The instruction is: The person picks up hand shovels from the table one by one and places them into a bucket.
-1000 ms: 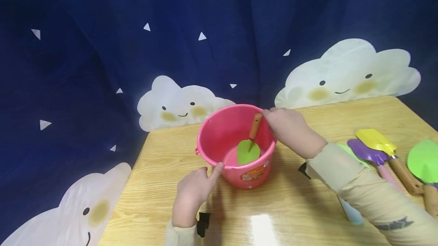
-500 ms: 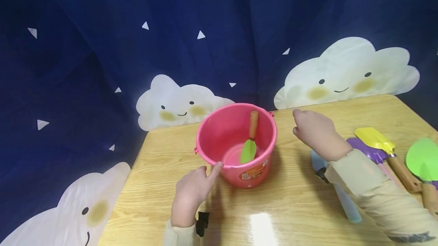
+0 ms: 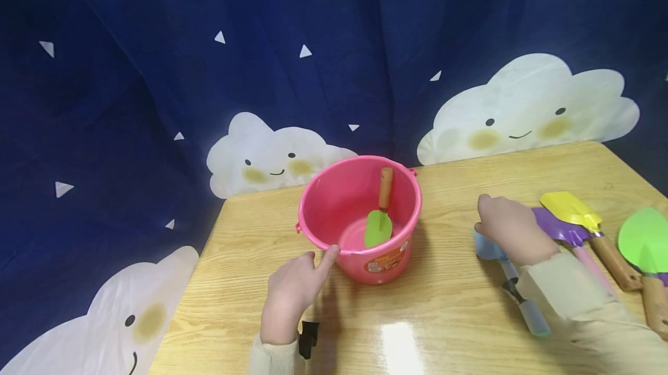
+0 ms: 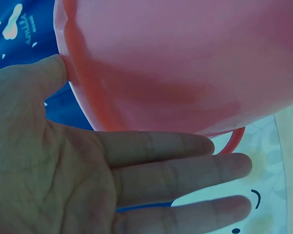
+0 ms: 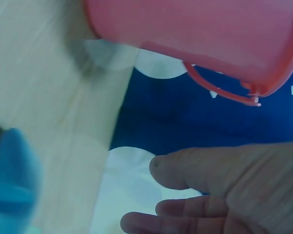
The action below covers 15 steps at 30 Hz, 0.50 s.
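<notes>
A pink bucket (image 3: 360,207) stands upright on the table, with a green trowel (image 3: 378,227) inside, its wooden handle leaning on the far right wall. My left hand (image 3: 294,294) is at the bucket's near left side. Its thumb touches the rim, and the left wrist view shows its other fingers straight along the outside. To the right, my right hand (image 3: 514,227) is over a light blue toy shovel (image 3: 487,247) and hides part of it. In the right wrist view its thumb and fingers are loosely extended, with nothing between them.
A yellow shovel (image 3: 571,210), a purple shovel (image 3: 558,227) with a pink handle and a green shovel (image 3: 644,241) lie on the right of the wooden table (image 3: 443,317). A dark blue curtain (image 3: 334,44) hangs behind.
My right hand has let go of the bucket's rim and moved right and down to the light blue shovel. The green trowel has shifted inside the bucket. My left hand stays at the rim.
</notes>
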Motion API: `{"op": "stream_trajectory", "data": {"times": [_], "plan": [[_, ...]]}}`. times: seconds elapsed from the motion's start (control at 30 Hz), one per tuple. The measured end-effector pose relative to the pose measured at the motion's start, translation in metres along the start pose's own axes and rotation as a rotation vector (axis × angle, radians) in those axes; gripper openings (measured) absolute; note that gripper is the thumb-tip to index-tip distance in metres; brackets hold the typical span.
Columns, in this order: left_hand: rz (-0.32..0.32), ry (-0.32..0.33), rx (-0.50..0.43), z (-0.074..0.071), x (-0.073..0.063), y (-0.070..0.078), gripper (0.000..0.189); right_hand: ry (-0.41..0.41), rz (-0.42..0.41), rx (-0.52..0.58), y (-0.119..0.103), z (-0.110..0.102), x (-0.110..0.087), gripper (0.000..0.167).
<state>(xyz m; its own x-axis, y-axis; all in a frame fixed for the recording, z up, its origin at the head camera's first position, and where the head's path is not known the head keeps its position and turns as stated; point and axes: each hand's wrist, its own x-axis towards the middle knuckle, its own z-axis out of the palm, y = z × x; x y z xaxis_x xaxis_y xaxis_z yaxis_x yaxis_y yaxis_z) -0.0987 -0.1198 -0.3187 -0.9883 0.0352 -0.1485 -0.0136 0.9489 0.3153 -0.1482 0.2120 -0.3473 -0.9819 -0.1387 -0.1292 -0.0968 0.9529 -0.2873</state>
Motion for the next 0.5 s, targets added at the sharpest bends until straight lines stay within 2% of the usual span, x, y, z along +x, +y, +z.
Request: {"op": "stream_trajectory", "data": {"times": [0.17,0.5], "plan": [[-0.004,0.003,-0.001,-0.001,0.000,0.001,0.080,-0.067,0.044,0.045,0.011,0.012,-0.006,0.022],[-0.001,0.005,0.001,0.000,0.000,0.001,0.083,-0.107,0.071,0.049,0.028,0.027,-0.015,0.016]]}}
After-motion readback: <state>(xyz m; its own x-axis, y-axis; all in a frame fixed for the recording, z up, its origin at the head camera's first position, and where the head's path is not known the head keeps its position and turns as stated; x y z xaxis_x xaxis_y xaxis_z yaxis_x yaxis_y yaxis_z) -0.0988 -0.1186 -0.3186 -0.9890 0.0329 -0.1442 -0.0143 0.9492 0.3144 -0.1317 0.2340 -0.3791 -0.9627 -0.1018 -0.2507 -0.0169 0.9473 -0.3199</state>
